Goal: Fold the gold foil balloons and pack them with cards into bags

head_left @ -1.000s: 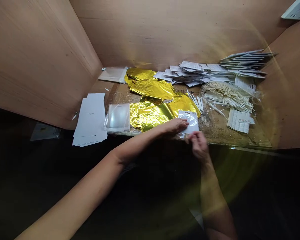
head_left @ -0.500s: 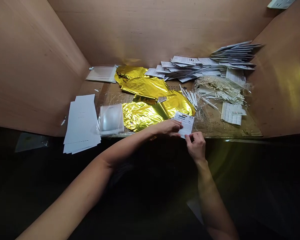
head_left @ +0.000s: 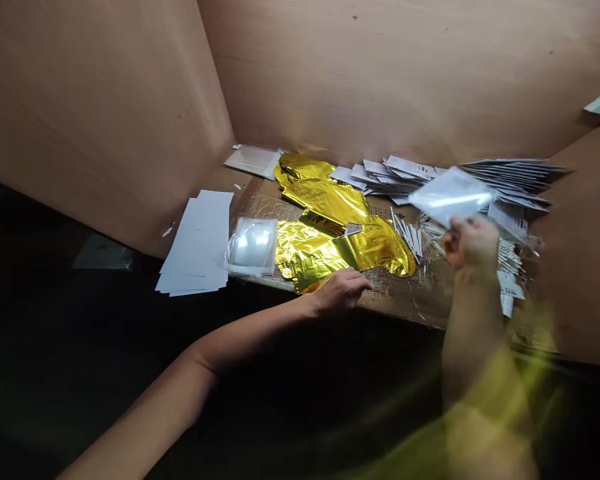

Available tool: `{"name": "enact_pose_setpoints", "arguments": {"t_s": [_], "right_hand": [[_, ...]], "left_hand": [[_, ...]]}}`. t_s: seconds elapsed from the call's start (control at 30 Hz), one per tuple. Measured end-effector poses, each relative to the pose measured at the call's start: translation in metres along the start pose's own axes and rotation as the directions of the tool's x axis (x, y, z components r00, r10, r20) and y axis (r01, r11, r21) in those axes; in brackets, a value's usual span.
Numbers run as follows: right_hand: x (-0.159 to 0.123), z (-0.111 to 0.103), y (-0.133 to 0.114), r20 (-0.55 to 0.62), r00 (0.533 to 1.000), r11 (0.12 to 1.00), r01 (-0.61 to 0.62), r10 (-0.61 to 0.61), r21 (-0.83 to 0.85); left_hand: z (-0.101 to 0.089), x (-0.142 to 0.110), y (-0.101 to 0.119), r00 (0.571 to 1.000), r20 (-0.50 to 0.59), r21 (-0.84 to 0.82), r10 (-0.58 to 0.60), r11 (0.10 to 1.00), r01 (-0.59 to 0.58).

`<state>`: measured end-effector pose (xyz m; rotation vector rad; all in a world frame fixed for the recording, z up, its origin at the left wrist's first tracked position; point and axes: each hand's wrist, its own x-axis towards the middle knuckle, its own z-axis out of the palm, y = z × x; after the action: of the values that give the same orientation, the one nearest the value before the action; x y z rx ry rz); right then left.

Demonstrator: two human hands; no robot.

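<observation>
**Right hand (head_left: 473, 243) lifted clear bag (head_left: 453, 195) above cluttered surface (head_left: 405, 300)**

The right hand, somewhat blurred, was raised over the right end of the surface. Its grip was clamped on a lower corner of the clear bag, with the fingers and thumb pinched together. The bag was tilted in the air, well above the surface, with a white shine across it. It was in front of a fanned pile of printed cards (head_left: 510, 180).

The left hand (head_left: 339, 292) lay at the front edge of the surface, its grip apart and with nothing visible in it. Its fingertips were just beside the lower rim of the gold foil balloons (head_left: 320, 247), which were spread in crumpled layers across the middle.

To the left of the balloons, a second clear bag (head_left: 253, 247) lay near the front edge, beside a stack of white sheets (head_left: 195, 243) that overhung the surface near the front left corner. A flat clear sleeve (head_left: 253, 161) lay at the back left corner, against the wooden wall (head_left: 380, 73). Loose white sticks (head_left: 407, 237) lay just right of the balloons, and a low spread of printed cards (head_left: 395, 177) ran along the back edge.
</observation>
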<state>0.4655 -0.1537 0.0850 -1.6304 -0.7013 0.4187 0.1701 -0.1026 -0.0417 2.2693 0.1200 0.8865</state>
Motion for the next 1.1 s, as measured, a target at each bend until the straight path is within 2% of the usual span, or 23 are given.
{"name": "enact_pose_setpoints", "arguments": {"t_s": [0.03,0.07,0.13,0.2,0.27,0.3,0.37,0.43,0.5,0.63,0.73,0.83,0.9,1.0,1.1], "right_hand": [[0.025,0.009,-0.013,-0.011,0.998,0.996,-0.055,0.054,-0.070],[0.042,0.019,-0.022,-0.018,0.998,0.985,-0.057,0.054,-0.160],[0.051,0.037,-0.028,0.020,0.999,0.970,-0.035,0.041,-0.240],[0.029,0.052,-0.015,0.136,0.990,0.963,-0.002,0.040,-0.268],[-0.008,0.061,0.011,0.278,0.957,0.950,0.008,0.083,-0.312],[-0.028,0.063,0.027,0.344,0.932,0.932,0.022,0.112,-0.362],[-0.062,0.066,0.055,0.390,0.906,0.900,0.026,0.163,-0.435],[-0.084,0.065,0.076,0.382,0.902,0.886,-0.002,0.202,-0.464],[-0.096,0.062,0.088,0.355,0.907,0.883,-0.038,0.227,-0.468],[-0.102,0.058,0.098,0.293,0.931,0.868,-0.049,0.219,-0.495],[-0.102,0.057,0.098,0.267,0.946,0.866,-0.028,0.185,-0.500],[-0.096,0.058,0.091,0.190,0.976,0.866,0.000,0.109,-0.500],[-0.085,0.058,0.081,0.184,0.983,0.850,0.101,-0.005,-0.517],[-0.055,0.059,0.063,0.280,0.948,0.781,0.289,-0.152,-0.554],[-0.022,0.053,0.044,0.270,0.939,0.750,0.336,-0.215,-0.570]], "left_hand": [[-0.005,-0.003,-0.003,0.998,0.046,0.027,-0.038,0.999,0.037],[-0.010,-0.003,-0.009,0.993,0.073,0.054,-0.088,0.995,0.085],[-0.025,0.005,-0.024,0.975,0.039,0.098,-0.220,0.971,0.216],[-0.041,0.025,-0.043,0.938,-0.047,0.143,-0.342,0.927,0.346],[-0.055,0.052,-0.063,0.902,-0.058,0.217,-0.428,0.877,0.429],[-0.060,0.066,-0.072,0.884,-0.013,0.248,-0.468,0.855,0.456],[-0.065,0.091,-0.088,0.824,0.123,0.243,-0.554,0.821,0.516],[-0.065,0.109,-0.100,0.761,0.244,0.196,-0.601,0.799,0.568],[-0.062,0.121,-0.108,0.736,0.313,0.166,-0.600,0.798,0.579],[-0.055,0.127,-0.112,0.753,0.348,0.124,-0.558,0.824,0.553],[-0.048,0.127,-0.111,0.782,0.380,-0.011,-0.494,0.843,0.538],[-0.043,0.131,-0.110,0.824,0.346,-0.112,-0.448,0.852,0.511],[-0.043,0.139,-0.107,0.855,0.302,-0.144,-0.422,0.866,0.479],[-0.050,0.156,-0.099,0.872,0.288,-0.204,-0.396,0.864,0.460],[-0.064,0.169,-0.089,0.869,0.338,-0.273,-0.361,0.846,0.458]]}}
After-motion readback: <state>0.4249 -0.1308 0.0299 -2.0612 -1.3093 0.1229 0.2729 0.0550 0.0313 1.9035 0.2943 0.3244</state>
